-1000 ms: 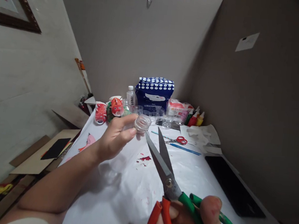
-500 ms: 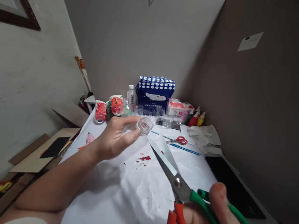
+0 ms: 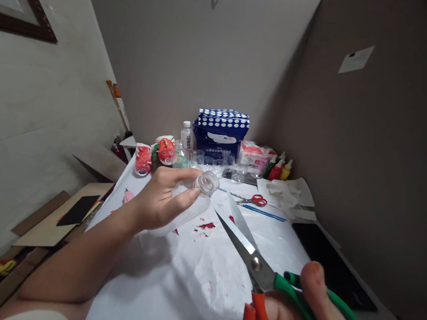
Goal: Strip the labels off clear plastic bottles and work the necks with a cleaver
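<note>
My left hand (image 3: 164, 198) is closed round a clear plastic bottle (image 3: 188, 193), its open threaded neck tilted toward the right. In my right hand (image 3: 308, 310) is a large pair of scissors (image 3: 254, 259) with green and orange handles. The blades are spread apart and point up and left. One blade tip lies close beside the bottle's neck; I cannot tell whether they touch. The bottle's lower part is mostly hidden by my left hand and hard to see against the white sheet.
Red-handled scissors (image 3: 257, 200) and blue sticks (image 3: 263, 213) lie on the white sheet (image 3: 201, 284), which has torn patches showing red. Behind stand a blue bag (image 3: 221, 135), clear cups (image 3: 238, 173), a water bottle (image 3: 187, 137) and paint bottles (image 3: 276, 170). A black board (image 3: 334, 264) lies right.
The bottle has shifted slightly and its neck tilts a little differently, showing more of its side. The large scissors have moved slightly right and down, blades still apart.
</note>
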Motion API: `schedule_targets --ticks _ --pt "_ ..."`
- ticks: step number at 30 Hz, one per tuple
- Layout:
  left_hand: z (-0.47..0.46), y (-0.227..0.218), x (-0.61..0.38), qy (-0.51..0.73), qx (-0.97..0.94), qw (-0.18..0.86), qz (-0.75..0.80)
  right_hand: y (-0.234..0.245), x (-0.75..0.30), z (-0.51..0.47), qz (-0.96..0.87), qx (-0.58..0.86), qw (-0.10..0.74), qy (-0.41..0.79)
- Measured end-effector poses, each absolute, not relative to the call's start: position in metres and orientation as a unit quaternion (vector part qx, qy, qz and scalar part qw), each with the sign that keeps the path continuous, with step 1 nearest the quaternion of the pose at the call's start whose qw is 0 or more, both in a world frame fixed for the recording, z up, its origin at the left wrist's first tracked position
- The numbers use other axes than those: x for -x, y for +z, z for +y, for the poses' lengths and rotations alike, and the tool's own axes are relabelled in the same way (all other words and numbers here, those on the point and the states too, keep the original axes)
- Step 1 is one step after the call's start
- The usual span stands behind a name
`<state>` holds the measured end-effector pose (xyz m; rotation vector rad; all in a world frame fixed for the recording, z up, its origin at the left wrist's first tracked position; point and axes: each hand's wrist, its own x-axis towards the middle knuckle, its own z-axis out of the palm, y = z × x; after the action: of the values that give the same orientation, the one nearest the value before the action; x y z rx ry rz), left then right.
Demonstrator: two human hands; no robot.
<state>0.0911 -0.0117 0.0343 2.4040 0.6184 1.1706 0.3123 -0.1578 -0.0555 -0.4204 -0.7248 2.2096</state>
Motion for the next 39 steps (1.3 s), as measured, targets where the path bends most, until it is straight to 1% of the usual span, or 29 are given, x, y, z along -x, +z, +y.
schedule_targets --ticks 4,7,12,17,19,22,25,36,39 --pt "-0.012 0.036 -0.091 0.424 -0.856 0.196 0.221 -0.058 -0.314 -0.158 -0.277 0.125 0.390 0.869" --pt "-0.013 0.037 -0.091 0.427 -0.855 0.195 0.220 -0.059 -0.315 -0.158 -0.272 0.132 0.391 0.869" --pt "-0.013 0.037 -0.090 0.426 -0.856 0.190 0.221 -0.057 -0.316 -0.155 -0.295 0.100 0.354 0.882" --pt "-0.015 0.037 -0.091 0.422 -0.858 0.186 0.224 -0.055 -0.316 -0.156 -0.285 0.145 0.372 0.871" --pt "-0.016 0.037 -0.091 0.423 -0.858 0.185 0.225 -0.056 -0.315 -0.157 -0.290 0.133 0.373 0.871" --pt "-0.015 0.039 -0.091 0.421 -0.859 0.180 0.230 -0.061 -0.312 -0.157 -0.271 0.080 0.403 0.870" --pt "-0.015 0.039 -0.090 0.416 -0.861 0.179 0.231 -0.068 -0.309 -0.159 -0.242 0.057 0.438 0.864" --pt "-0.018 0.043 -0.090 0.404 -0.868 0.166 0.236 -0.068 -0.308 -0.163 -0.240 0.071 0.424 0.870" --pt "-0.018 0.043 -0.090 0.401 -0.870 0.165 0.234 -0.069 -0.307 -0.164 -0.228 0.075 0.435 0.868"
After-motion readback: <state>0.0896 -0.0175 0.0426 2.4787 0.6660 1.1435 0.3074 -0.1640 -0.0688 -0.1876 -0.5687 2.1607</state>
